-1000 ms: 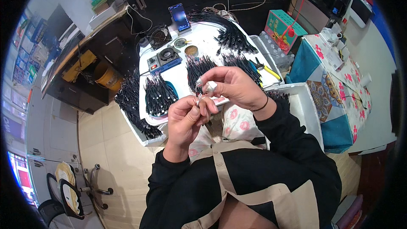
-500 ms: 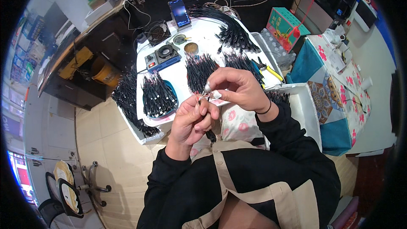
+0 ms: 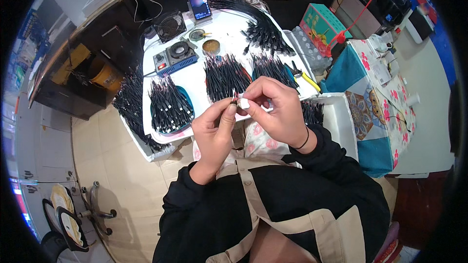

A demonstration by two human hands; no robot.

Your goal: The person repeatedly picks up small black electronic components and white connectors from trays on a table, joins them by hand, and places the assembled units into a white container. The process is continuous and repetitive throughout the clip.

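Observation:
In front of my chest, my left hand (image 3: 214, 125) is closed in a pinch on a short black cable (image 3: 234, 101), whose thin bare wire ends point up. Close against it, my right hand (image 3: 277, 112) is also closed, thumb and fingers pinching at those wires. A small white piece (image 3: 244, 103) shows at the right thumb tip; whether it is a wrap or something held, I cannot tell. Beyond my hands, bunches of black cables stand on the white table (image 3: 197, 85): a left bunch (image 3: 168, 107) in a teal tray, a middle bunch (image 3: 225, 78) and a right bunch (image 3: 273, 74).
On the table are a blue-grey heating device (image 3: 180, 59) with a round top, a round tin (image 3: 211, 46), a small fan (image 3: 169, 25) and a lit phone (image 3: 199, 4). Yellow-handled pliers (image 3: 308, 80) lie at the right edge. More cables (image 3: 265, 31) lie farther back.
My hands have come closer together, and the left hand has turned so its thumb now points up along the cable. The view has shifted slightly, moving the table leftward.

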